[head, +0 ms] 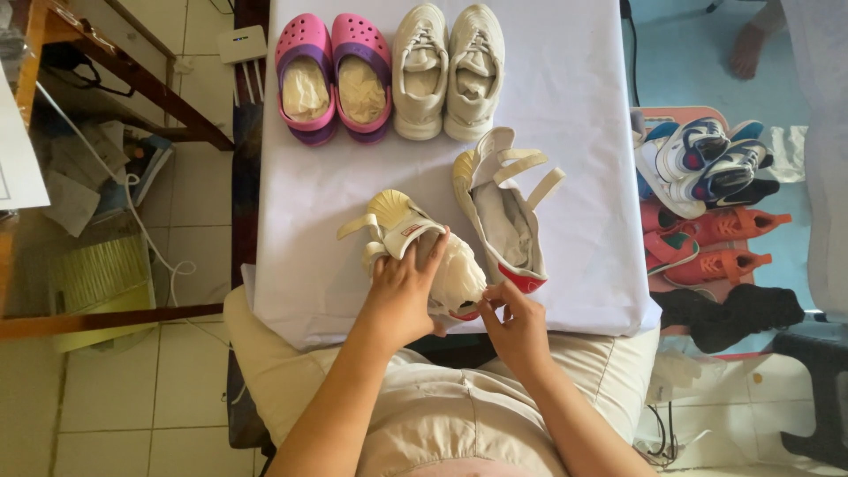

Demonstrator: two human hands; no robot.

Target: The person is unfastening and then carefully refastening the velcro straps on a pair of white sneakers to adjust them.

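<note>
My left hand (402, 291) grips a small cream strap shoe (393, 223) with a red toe near the table's front edge. White crumpled paper (455, 269) fills the shoe's opening, and my left fingers press on it. My right hand (517, 322) pinches the shoe's red toe end and the paper from the right. The matching cream shoe (503, 208) lies just right of it, straps loose, nothing inside. Both rest on a table with a white cloth (574, 88).
At the table's back stand a pink and purple pair of clogs (334, 75) stuffed with paper and a cream pair of sneakers (449, 71). Right of the table lie several shoes on the floor (711, 208). A wooden frame (115, 79) and cables are at left.
</note>
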